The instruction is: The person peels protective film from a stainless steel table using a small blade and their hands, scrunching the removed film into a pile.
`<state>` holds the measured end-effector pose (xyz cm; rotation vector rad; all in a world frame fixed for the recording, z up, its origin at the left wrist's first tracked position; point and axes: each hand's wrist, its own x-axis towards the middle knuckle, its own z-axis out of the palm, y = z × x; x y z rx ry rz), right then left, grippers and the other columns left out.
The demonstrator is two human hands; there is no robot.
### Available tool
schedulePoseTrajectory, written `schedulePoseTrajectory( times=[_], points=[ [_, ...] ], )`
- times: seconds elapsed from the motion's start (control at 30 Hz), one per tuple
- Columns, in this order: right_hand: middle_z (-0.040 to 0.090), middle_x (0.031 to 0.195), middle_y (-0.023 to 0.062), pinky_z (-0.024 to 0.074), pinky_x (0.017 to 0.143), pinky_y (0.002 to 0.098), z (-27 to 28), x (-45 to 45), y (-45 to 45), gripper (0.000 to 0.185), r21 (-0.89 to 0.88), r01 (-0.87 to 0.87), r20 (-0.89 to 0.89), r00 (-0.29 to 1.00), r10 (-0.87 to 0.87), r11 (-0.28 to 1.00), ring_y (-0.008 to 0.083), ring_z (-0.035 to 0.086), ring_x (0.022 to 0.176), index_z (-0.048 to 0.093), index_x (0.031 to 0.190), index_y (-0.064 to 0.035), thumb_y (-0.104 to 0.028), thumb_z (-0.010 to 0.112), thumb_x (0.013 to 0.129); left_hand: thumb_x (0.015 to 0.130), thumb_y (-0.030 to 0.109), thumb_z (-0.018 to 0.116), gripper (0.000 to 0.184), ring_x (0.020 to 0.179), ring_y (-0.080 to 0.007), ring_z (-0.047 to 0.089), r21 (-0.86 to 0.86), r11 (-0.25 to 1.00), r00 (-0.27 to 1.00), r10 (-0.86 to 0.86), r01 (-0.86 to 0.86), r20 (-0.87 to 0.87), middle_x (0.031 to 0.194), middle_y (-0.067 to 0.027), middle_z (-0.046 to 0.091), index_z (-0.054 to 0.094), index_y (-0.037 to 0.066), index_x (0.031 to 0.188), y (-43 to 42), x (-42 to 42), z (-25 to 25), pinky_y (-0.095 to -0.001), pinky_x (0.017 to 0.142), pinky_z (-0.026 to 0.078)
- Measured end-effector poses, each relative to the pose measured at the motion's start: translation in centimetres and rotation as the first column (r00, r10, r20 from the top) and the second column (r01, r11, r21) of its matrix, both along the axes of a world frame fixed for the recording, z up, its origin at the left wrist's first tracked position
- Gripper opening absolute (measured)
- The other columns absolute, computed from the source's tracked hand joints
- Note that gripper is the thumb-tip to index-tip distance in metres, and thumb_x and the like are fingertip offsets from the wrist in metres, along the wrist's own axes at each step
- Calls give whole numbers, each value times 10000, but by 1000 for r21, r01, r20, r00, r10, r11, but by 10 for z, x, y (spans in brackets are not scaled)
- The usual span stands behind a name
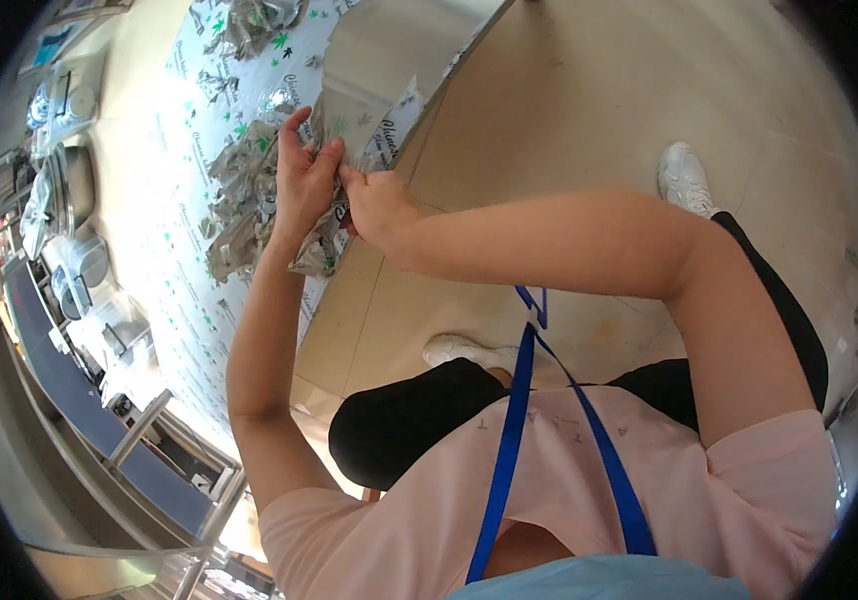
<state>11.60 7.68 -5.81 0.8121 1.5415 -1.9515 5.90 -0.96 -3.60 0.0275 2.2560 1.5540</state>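
Observation:
A metal sheet [374, 50] lies at the top centre, partly covered by white printed film [174, 150] with green leaf marks. Crumpled film [239, 205] is bunched at the left of my hands. My left hand [306, 180] rests against the bunched film, thumb and forefinger apart, the other fingers hidden behind. Close beside it at the sheet's edge, my right hand [379, 205] is closed on the film, its thumb near my left thumb.
Further crumpled film [254, 25] sits on the sheet at the top. Clear containers [84, 265] and metal rails [139, 430] stand at the left. My shoes [686, 180] are on the tiled floor. A blue lanyard [509, 440] hangs in front of me.

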Motion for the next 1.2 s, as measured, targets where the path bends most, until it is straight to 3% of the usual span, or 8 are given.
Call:
schedulePoseTrajectory(
  times=[0.07, 0.37, 0.47, 0.57, 0.67, 0.87, 0.97, 1.2],
  points=[
    [567, 819, 306, 429, 747, 439, -5, 6, -12, 517, -15, 81, 1, 997, -81, 997, 422, 557, 850, 610, 802, 76, -402, 419, 850, 840, 37, 492, 471, 772, -152, 557, 31, 999, 999, 10, -12, 37, 920, -163, 576, 244, 7, 1239, -4, 3, 2, -248, 659, 457],
    [558, 684, 288, 428, 689, 463, 7, 31, -26, 530, 23, 26, -79, 997, -25, 999, 429, 567, 728, 600, 706, 88, -378, 403, 866, 831, 55, 522, 475, 707, -114, 522, -120, 993, 997, -4, -4, -71, 938, -109, 546, 292, 32, 1247, -23, 26, 7, -220, 594, 427],
    [526, 510, 81, 400, 440, 294, 7, 41, -33, 456, -49, 51, -79, 995, -54, 998, 157, 521, 454, 552, 649, 52, -321, 453, 891, 830, 54, 522, 479, 718, -116, 522, -150, 988, 999, 27, -33, -43, 940, -106, 545, 297, 39, 1253, -28, 36, 13, -215, 603, 423],
    [540, 664, 289, 428, 654, 472, 23, 46, -28, 508, -2, -17, -108, 994, 16, 1000, 441, 551, 703, 589, 663, 77, -352, 412, 870, 835, 49, 514, 480, 751, -120, 526, -187, 981, 997, 65, -54, 52, 960, -112, 546, 289, 43, 1259, -33, 44, 21, -215, 627, 425],
    [532, 654, 291, 425, 638, 476, 27, 53, -31, 500, 5, -62, -89, 994, 63, 998, 443, 547, 691, 584, 649, 74, -338, 410, 873, 845, 43, 497, 476, 778, -125, 530, -108, 991, 995, 86, -79, 54, 989, -125, 547, 273, 46, 1265, -41, 53, 17, -222, 649, 432],
    [533, 644, 287, 425, 621, 482, 37, 63, -32, 500, -6, -96, -137, 986, 94, 995, 438, 549, 676, 579, 640, 73, -329, 400, 877, 847, 15, 470, 444, 714, -111, 535, -43, 989, 989, 140, -138, 48, 883, -122, 567, 269, 26, 1243, -43, 68, 25, -212, 587, 423],
    [529, 488, 150, 428, 509, 356, 36, 71, -39, 504, -11, -91, -173, 981, 88, 996, 253, 561, 486, 564, 600, 56, -324, 414, 896, 852, 19, 467, 438, 757, -124, 541, -59, 989, 989, 140, -137, 57, 926, -136, 560, 267, 26, 1242, -46, 75, 32, -218, 628, 432],
    [536, 503, 157, 432, 526, 357, 41, 84, -46, 493, -23, -170, -191, 968, 162, 985, 269, 570, 509, 569, 615, 53, -312, 399, 900, 863, 53, 484, 423, 807, -117, 523, -75, 981, 982, 182, -179, 40, 963, -113, 558, 288, 57, 1237, -55, 93, 41, -231, 682, 428]
  ],
)
